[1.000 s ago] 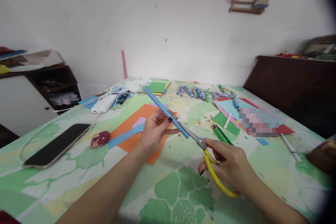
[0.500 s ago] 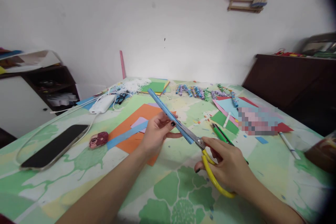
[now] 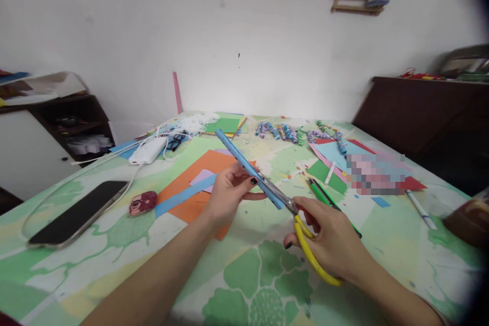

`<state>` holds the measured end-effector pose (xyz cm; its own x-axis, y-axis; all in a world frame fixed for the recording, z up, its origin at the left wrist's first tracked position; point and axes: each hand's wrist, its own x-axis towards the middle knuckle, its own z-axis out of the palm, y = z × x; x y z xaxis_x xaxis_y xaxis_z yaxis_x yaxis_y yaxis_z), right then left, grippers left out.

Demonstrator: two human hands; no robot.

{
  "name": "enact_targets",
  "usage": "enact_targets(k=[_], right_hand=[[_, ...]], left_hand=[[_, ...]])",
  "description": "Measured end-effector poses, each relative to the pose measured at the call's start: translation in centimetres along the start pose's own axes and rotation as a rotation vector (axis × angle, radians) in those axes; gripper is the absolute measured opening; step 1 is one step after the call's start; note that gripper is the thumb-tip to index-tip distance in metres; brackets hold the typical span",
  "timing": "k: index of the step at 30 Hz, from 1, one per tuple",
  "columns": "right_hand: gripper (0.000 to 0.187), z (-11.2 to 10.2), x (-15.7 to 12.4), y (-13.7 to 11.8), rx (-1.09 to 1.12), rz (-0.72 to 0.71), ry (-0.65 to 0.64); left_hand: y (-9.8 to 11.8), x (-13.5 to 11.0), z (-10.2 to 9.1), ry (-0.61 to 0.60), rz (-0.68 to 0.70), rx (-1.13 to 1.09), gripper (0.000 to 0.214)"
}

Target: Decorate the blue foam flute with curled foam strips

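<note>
The left hand (image 3: 229, 194) pinched a long blue paper strip (image 3: 248, 168), which slanted up and away past its fingertips. Just right, the right hand (image 3: 332, 247) gripped yellow-handled scissors (image 3: 301, 234), blades along the strip's near end.

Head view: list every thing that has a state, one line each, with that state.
blue paper strip, lifted off the table, pinched in the left hand.
scissors, held in the right hand, blades nearly shut at the strip's near end.
phone, flat on the table, screen dark.
orange sheet, flat on the table, partly covered by paper pieces.
</note>
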<state>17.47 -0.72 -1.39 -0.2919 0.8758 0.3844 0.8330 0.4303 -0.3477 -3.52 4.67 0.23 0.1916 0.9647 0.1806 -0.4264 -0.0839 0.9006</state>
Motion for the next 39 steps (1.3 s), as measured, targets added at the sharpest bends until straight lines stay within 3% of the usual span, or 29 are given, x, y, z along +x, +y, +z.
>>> enact_targets(k=[15,26,33,39], right_hand=[[0.031,0.12,-0.15,-0.39,0.118,-0.041,-0.042],[0.032,0.49,-0.52,-0.42,0.1,-0.142,0.059],[0.021,0.71,-0.71,-0.35,0.143,-0.134,-0.009],[0.029,0.75,-0.65,-0.37,0.069,-0.104,0.013]], left_hand=[[-0.49,-0.01,-0.11,-0.035,0.012,0.054,0.027],[-0.07,-0.17,0.11,-0.044,0.008,0.049,0.024],[-0.14,-0.14,0.03,-0.02,-0.003,0.043,0.029],[-0.13,-0.1,0.15,-0.008,0.001,0.039,0.029]])
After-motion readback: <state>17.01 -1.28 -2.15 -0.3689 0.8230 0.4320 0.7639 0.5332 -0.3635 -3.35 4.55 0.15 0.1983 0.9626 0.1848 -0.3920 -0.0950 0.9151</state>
